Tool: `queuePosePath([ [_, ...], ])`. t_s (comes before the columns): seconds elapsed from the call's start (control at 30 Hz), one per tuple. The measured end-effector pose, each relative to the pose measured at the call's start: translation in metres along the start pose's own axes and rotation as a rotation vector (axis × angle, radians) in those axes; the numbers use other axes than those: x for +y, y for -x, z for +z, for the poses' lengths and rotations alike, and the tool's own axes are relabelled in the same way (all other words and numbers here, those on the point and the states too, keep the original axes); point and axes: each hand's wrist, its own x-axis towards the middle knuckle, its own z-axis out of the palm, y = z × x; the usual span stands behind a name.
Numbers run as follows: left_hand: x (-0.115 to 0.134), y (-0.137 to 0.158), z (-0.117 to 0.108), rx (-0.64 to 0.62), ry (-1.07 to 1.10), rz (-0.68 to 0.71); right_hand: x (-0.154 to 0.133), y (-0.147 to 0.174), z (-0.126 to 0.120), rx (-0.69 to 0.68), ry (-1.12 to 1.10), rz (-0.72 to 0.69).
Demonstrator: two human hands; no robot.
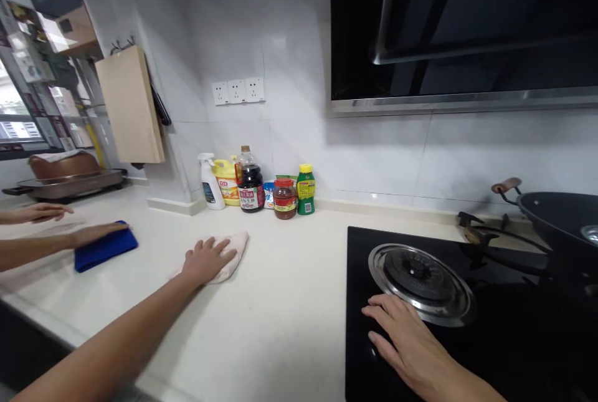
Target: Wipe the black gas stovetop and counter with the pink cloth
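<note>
My left hand (204,263) lies on a folded pale pink cloth (237,253) on the white counter, palm down with its fingers spread. The cloth's near side is partly covered by the hand. On the right, my right hand (404,339) is at the left part of the black glass hob (364,265), fingers apart and nothing in them. Its fingertips are close to the steel ring of the round burner (415,274). Whether this hand touches the glass, I cannot tell.
Another person's hand rests on a blue cloth (105,249) at the left. Along the wall stand a spray bottle (212,184), a soy sauce bottle (251,187), a red-lidded jar (284,199) and a green bottle (306,190). A wok (555,209) sits right; a range hood (448,28) overhangs.
</note>
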Motion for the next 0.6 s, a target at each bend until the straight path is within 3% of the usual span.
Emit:
queuePosePath([
  [0.2,0.048,-0.101,0.028,-0.060,0.026,-0.089,0.006,-0.003,-0.004,-0.025,0.013,0.010],
  [0.33,0.075,-0.140,0.037,-0.091,0.049,-0.063,0.007,-0.003,-0.006,-0.045,0.013,0.040],
  [0.47,0.094,-0.134,0.037,-0.089,0.056,0.009,0.004,-0.006,-0.010,-0.072,0.014,0.046],
  [0.6,0.123,-0.092,0.033,-0.048,0.074,0.174,-0.002,-0.007,-0.005,-0.036,0.045,0.005],
])
